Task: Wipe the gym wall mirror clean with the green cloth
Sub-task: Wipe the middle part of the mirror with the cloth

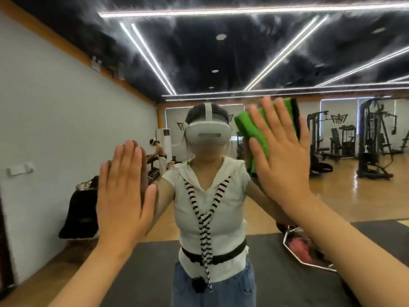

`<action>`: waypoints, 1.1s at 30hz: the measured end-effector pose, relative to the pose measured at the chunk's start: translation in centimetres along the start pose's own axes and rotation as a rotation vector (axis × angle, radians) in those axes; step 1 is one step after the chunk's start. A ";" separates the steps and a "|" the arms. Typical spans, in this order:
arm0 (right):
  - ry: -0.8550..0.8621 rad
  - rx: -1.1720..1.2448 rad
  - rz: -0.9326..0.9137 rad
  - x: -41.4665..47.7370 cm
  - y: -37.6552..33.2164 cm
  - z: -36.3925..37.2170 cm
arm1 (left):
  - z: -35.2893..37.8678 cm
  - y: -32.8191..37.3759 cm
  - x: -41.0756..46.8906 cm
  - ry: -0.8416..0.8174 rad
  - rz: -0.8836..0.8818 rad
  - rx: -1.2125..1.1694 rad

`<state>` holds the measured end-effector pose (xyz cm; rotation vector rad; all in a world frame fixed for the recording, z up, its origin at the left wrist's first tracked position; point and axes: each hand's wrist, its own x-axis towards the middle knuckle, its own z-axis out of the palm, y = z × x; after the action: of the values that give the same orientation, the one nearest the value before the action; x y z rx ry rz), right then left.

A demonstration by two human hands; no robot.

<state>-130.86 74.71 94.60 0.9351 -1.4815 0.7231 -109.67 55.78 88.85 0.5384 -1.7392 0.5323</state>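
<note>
The wall mirror (345,202) fills the whole view and reflects me and the gym behind. My right hand (281,151) lies flat with straight fingers on the folded green cloth (247,127), pressing it against the glass at about head height. The cloth shows above and to the left of the fingers. My left hand (124,191) is lower and to the left, palm flat on the bare mirror with fingers straight and together. It holds nothing.
In the reflection, weight machines (371,138) stand at the right and another person (158,151) at the far left. A dark floor mat (287,273) lies underfoot, and a metal bar frame with red plates (303,249) lies at the lower right.
</note>
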 end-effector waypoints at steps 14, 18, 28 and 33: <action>0.015 0.034 0.091 -0.2 -7.2 1.3 | 0.6 -0.9 -0.5 0.046 0.102 -0.062; 0.135 -0.028 0.313 1.6 -13.6 3.1 | 0.8 -1.1 -0.7 0.054 0.121 -0.073; 0.052 0.052 0.214 0.6 -9.5 1.9 | 1.1 -1.2 -0.8 0.056 0.126 -0.076; 0.008 -0.015 -0.158 0.0 -15.6 3.9 | 1.0 -1.1 -0.7 0.076 0.132 -0.083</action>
<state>-119.17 63.74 92.93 1.0242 -1.3873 0.5996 -109.57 54.35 88.05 0.3422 -1.7242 0.5634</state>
